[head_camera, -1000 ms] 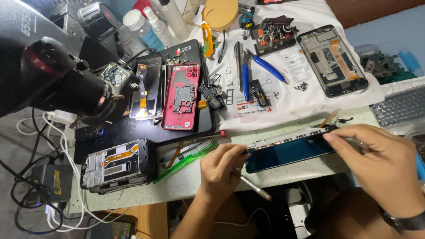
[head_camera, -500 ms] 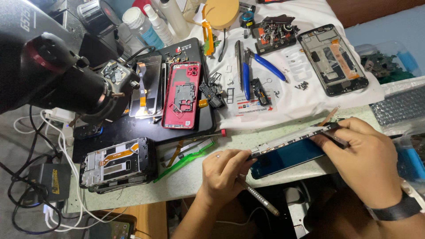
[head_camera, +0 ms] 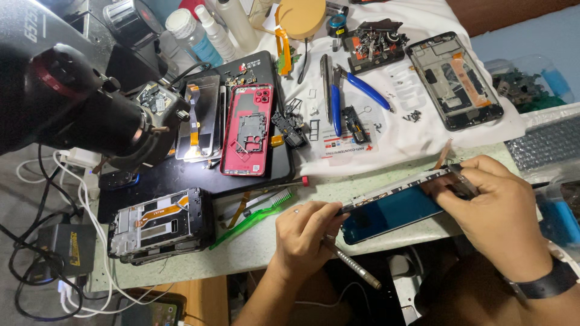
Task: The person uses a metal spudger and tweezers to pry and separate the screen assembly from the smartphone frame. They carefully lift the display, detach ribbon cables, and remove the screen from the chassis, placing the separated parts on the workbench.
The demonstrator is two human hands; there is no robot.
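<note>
Right hand [head_camera: 498, 208] grips the blue phone screen [head_camera: 393, 211] on edge; left hand [head_camera: 305, 232] closes around a metal tool [head_camera: 353, 267] at its near end. I judge separation partway, frame attached.

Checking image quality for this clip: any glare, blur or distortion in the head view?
Head view: sharp overall; lamp pool brightens the red phone back; microscope looms large and soft at left; wide-angle bends the edges; hands and blue phone evenly lit, unblurred.
</note>
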